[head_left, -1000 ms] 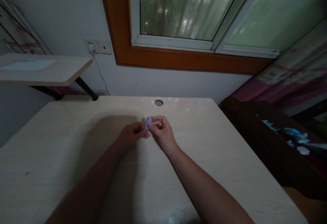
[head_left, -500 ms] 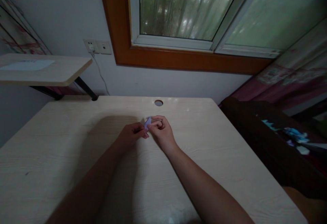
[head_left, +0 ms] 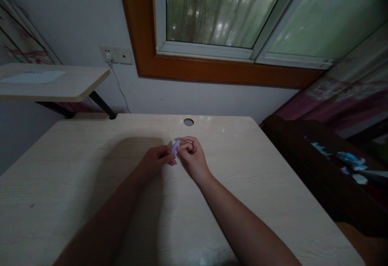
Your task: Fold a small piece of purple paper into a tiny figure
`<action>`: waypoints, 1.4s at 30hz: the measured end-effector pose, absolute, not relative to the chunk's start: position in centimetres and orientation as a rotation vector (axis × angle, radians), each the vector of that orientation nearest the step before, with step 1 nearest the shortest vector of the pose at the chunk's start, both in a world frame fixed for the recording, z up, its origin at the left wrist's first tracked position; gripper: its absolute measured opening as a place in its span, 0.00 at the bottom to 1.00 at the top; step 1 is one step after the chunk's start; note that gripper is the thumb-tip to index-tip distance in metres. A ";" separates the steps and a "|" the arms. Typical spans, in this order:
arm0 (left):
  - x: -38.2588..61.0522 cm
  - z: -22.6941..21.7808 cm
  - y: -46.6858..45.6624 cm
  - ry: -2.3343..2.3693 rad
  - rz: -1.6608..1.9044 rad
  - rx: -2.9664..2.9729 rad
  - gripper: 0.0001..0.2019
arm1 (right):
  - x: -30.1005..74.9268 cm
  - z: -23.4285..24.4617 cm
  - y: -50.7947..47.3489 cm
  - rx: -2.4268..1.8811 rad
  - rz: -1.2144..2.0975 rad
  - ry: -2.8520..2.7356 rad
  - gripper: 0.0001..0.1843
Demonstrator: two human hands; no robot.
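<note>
Between my two hands is a small piece of folded purple paper [head_left: 175,146], its pointed tip facing up and away from me. My left hand [head_left: 156,159] pinches its lower left end between thumb and fingers. From the right, my right hand [head_left: 192,153] grips the paper's edge with thumb and curled fingers. Both hands are just above the pale wooden desk [head_left: 242,185], near its far middle. My fingers cover part of the paper, so its full shape is hidden.
A round cable hole [head_left: 188,122] lies behind my hands. On the left, a raised shelf [head_left: 85,81] with a paper sheet [head_left: 33,77] stands on black legs. A white cord [head_left: 119,88] hangs from a wall socket [head_left: 115,55]. To the right is a dark cabinet [head_left: 297,144] with blue items.
Both hands stay almost in place. The purple paper has tilted slightly between my fingers, and my right thumb has shifted a little on it.
</note>
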State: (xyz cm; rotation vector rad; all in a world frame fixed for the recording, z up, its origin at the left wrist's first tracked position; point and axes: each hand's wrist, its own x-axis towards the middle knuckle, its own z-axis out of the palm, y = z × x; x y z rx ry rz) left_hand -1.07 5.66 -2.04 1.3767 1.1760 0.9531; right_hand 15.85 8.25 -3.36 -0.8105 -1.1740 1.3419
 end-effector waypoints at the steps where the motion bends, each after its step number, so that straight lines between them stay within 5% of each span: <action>1: -1.1 -2.1 5.7 1.184 0.961 1.388 0.12 | 15.8 -3.3 8.2 -0.806 1.344 -1.177 0.18; 18: -1.1 -1.3 5.4 1.239 1.018 1.397 0.12 | 16.0 -3.2 8.2 -0.906 1.262 -1.271 0.08; 42: -1.0 -1.3 5.3 1.250 0.940 1.505 0.14 | 15.7 -3.7 8.5 -0.794 1.374 -1.135 0.25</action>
